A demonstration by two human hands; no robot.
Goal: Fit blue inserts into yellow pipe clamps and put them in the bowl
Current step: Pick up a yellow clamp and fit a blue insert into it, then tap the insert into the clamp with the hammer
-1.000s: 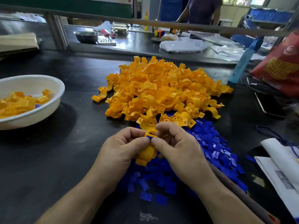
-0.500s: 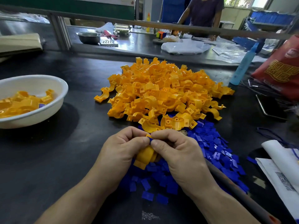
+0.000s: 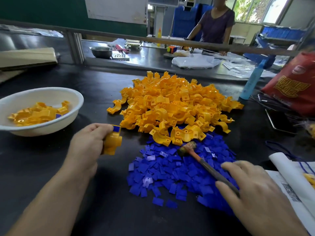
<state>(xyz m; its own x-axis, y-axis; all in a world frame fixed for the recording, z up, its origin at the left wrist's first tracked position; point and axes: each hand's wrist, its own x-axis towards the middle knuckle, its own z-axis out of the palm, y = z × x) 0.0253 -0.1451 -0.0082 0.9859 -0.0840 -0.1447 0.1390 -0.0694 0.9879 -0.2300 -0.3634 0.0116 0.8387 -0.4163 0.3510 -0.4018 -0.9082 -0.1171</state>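
Observation:
My left hand (image 3: 88, 145) grips a yellow pipe clamp (image 3: 112, 142) with a blue insert (image 3: 116, 128) showing at its top end, held between the white bowl (image 3: 51, 126) and the piles. The bowl at the left holds several yellow clamps. A big heap of yellow clamps (image 3: 173, 106) lies at the centre, with a spread of blue inserts (image 3: 180, 171) in front of it. My right hand (image 3: 252, 189) hovers with straight fingers over the right side of the blue inserts, above the handle of a small hammer (image 3: 201, 159).
A blue bottle (image 3: 252, 82) and a red bag (image 3: 293, 89) stand at the right. White papers (image 3: 296, 178) lie at the right front. A metal rail (image 3: 153, 40) crosses the back; behind it are a second table with a steel bowl (image 3: 101, 51) and a person (image 3: 214, 26).
The hands came apart. My left hand carried the clamp with its insert leftward toward the bowl; my right hand let go and moved right over the blue inserts, uncovering the hammer.

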